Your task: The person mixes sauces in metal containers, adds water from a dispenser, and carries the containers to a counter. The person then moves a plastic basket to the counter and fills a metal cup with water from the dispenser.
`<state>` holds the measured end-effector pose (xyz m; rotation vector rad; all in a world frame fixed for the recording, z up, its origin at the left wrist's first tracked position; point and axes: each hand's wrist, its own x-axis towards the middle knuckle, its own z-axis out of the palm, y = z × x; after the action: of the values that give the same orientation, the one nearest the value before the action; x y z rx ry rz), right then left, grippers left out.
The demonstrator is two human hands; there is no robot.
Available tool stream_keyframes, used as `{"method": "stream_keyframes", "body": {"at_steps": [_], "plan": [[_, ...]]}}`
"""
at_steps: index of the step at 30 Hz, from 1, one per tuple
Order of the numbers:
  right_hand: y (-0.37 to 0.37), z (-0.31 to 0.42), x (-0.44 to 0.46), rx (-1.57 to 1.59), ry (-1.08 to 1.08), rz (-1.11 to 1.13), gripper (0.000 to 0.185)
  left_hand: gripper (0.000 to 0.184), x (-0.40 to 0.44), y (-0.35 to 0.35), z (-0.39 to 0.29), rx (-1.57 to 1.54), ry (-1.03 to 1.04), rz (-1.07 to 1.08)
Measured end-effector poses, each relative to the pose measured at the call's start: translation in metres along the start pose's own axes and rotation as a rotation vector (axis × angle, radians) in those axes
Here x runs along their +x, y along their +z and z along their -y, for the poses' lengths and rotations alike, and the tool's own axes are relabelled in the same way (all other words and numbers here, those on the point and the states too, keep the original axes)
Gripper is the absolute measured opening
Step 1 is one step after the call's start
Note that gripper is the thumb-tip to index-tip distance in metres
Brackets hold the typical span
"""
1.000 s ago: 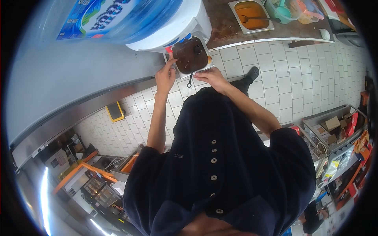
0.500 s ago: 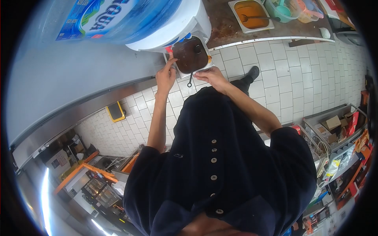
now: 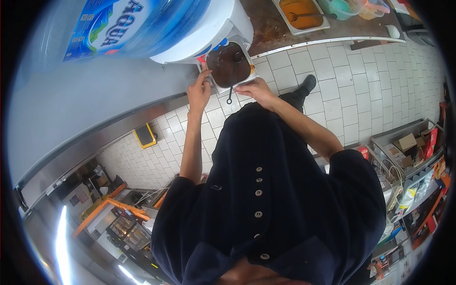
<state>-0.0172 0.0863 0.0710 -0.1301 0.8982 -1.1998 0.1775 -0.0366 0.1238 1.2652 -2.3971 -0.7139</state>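
A white water dispenser [image 3: 227, 24] with a blue Aqua bottle [image 3: 164, 26] on top stands at the upper left. My left hand [image 3: 198, 93] reaches up to its red tap [image 3: 201, 59], the index finger stretched onto the tap and the other fingers partly bent. Just below the taps is a rectangular metal pan [image 3: 253, 74] with dark brown liquid inside. A black ladle [image 3: 230, 96] lies in the pan, its hooked handle sticking out over the near rim. My right hand [image 3: 259, 91] grips the pan's near right corner, thumb and fingers pinched on the rim.
On the brown counter [image 3: 266, 35] sit a metal pan of orange sauce [image 3: 304, 16] with a spoon and a plastic tub [image 3: 337, 9]. A yellow-and-black scale-like object [image 3: 145, 136] is on the left. Shelves with boxes [image 3: 406, 142] stand at the right, over white floor tiles.
Both hands keep their places at the tap and the pan rim. The view has shifted slightly, with the counter and bottle sitting a little higher in the picture.
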Motion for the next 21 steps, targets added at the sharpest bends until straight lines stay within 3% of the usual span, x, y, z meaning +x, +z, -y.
{"method": "stream_keyframes", "body": {"at_steps": [5,7,21], "plan": [[-0.0007,0.0,0.0004,0.017,0.001,-0.005,0.043,0.036,-0.0005,0.0044,0.0045,-0.086,-0.012,-0.012],[-0.0002,0.0013,-0.002,-0.006,-0.03,0.008,0.033,0.037,-0.0003,0.0038,0.0059,-0.05,-0.032,0.011],[-0.005,-0.0025,0.0019,0.045,-0.023,0.021,0.039,0.038,0.0002,0.0051,0.0051,-0.022,-0.047,0.039]]}}
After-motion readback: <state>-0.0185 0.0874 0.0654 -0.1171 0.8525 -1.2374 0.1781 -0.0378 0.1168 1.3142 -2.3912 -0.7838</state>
